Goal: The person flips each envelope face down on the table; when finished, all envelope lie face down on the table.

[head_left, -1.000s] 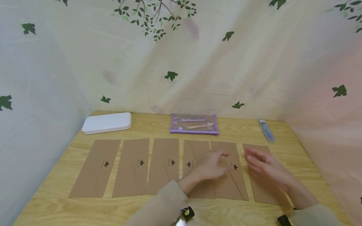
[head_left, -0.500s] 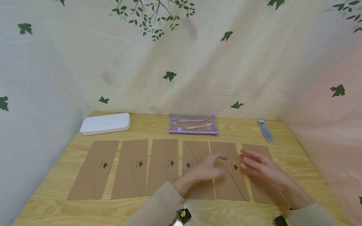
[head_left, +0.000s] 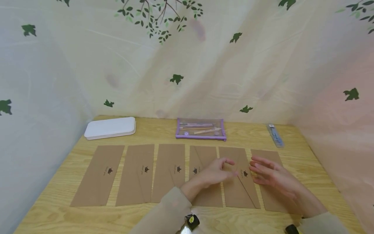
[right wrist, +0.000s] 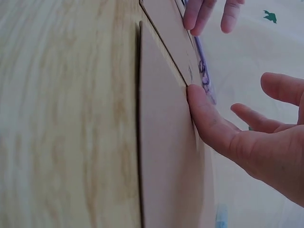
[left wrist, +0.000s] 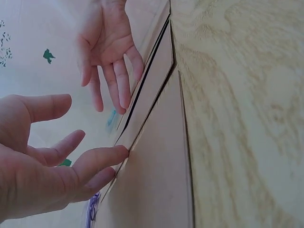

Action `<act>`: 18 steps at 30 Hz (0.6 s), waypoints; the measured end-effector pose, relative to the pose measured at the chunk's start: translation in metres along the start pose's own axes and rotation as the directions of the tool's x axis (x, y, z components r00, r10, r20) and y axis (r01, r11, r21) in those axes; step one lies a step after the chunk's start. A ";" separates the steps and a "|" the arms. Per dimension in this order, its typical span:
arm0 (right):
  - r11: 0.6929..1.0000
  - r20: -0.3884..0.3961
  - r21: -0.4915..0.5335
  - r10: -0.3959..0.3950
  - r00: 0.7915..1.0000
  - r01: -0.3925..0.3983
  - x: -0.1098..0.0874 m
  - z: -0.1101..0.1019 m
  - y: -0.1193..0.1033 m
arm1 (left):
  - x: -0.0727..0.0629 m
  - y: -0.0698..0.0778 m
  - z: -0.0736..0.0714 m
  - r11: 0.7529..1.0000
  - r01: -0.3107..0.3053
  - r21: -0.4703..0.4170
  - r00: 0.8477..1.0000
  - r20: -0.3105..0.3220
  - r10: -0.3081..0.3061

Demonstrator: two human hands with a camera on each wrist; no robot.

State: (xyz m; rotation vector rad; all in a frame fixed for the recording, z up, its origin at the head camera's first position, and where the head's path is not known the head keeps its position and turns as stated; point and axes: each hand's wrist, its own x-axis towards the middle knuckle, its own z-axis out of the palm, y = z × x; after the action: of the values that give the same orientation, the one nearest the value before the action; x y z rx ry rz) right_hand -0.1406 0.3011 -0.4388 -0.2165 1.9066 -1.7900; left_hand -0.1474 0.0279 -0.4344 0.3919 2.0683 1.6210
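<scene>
Several brown paper envelopes lie side by side in a row, most with a small black crown print. My left hand (head_left: 211, 174) reaches across the fourth envelope (head_left: 203, 153) from the left, its fingers spread over the fifth envelope (head_left: 238, 191). In the left wrist view a fingertip (left wrist: 122, 153) comes right to an envelope edge. My right hand (head_left: 276, 177) is held above the rightmost envelope (head_left: 267, 155), fingers extended toward the left hand. The right wrist view has one fingertip (right wrist: 195, 95) at that envelope's edge. Neither hand grips anything.
Behind the row are a white case (head_left: 110, 127) at left, a clear purple-edged pencil pouch (head_left: 201, 136) with pens inside, and a slim blue packet (head_left: 275, 136) at right. A leaf-printed curtain (head_left: 140, 84) surrounds the wooden table (head_left: 117, 219).
The fifth envelope has shifted slightly right, widening its gap from the fourth. My right hand has moved a little to the left; the left hand stays nearly in place.
</scene>
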 end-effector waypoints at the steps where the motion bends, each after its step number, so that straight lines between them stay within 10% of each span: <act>1: 1.000 0.002 0.005 0.000 1.000 0.000 -0.001 -0.001 0.001 | 0.000 0.000 0.001 1.000 0.005 -0.001 1.000 -0.002 -0.005; 18: 0.999 0.046 0.034 0.020 0.999 -0.022 -0.003 -0.009 0.003 | -0.017 0.003 0.012 1.000 -0.005 0.007 0.997 0.079 0.004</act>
State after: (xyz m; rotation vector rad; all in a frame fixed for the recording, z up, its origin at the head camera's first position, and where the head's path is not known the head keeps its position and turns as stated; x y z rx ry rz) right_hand -0.1413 0.3111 -0.4412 -0.2225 1.8385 -1.7874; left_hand -0.1266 0.0297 -0.4307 0.4561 2.0164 1.5759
